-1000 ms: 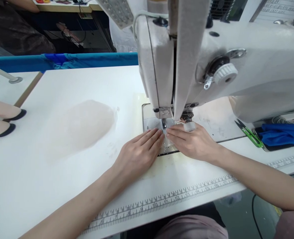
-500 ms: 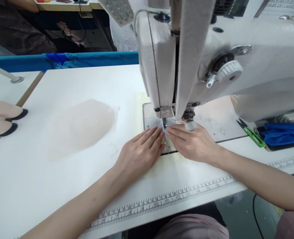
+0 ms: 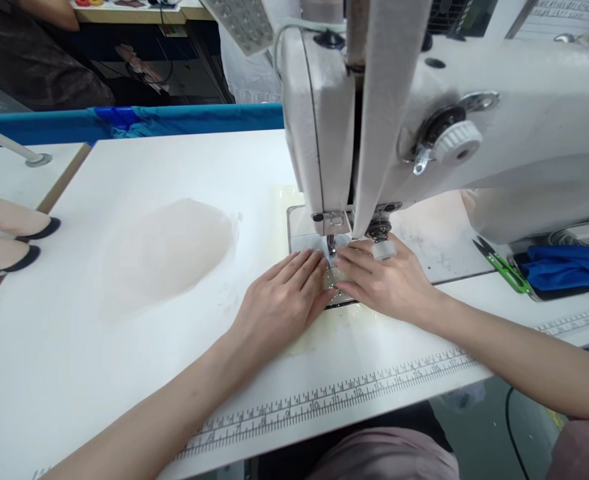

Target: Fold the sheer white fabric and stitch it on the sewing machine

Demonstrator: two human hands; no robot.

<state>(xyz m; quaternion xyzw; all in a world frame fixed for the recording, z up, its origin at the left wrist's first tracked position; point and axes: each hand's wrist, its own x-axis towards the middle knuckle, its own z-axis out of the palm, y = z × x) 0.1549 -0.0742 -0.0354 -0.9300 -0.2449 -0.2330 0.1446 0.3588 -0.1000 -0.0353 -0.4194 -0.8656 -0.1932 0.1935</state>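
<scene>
My left hand [image 3: 287, 290] lies flat, fingers stretched, just left of the presser foot [image 3: 331, 245] of a white sewing machine [image 3: 319, 127]. On the other side of the foot rests my right hand [image 3: 384, 275], also palm down with fingers extended. The two thumbs nearly meet in front of the needle area. Between the hands shows a thin, pale see-through piece with shiny specks [image 3: 342, 277]; its kind and most of its outline are hidden. Beneath is the metal needle plate [image 3: 298, 227].
A sheer beige piece [image 3: 174, 250] lies left on the white table [image 3: 139, 380]. Green-handled thread snips [image 3: 504, 267] and blue cloth [image 3: 569, 267] are at right. Two beige shapes with black ends [image 3: 9, 213] lie far left. A ruler strip [image 3: 314, 407] runs along the front edge.
My right thumb has come out toward the left one, and my right fingers are spread a little more. Both hands stay beside the presser foot; the view has shifted slightly.
</scene>
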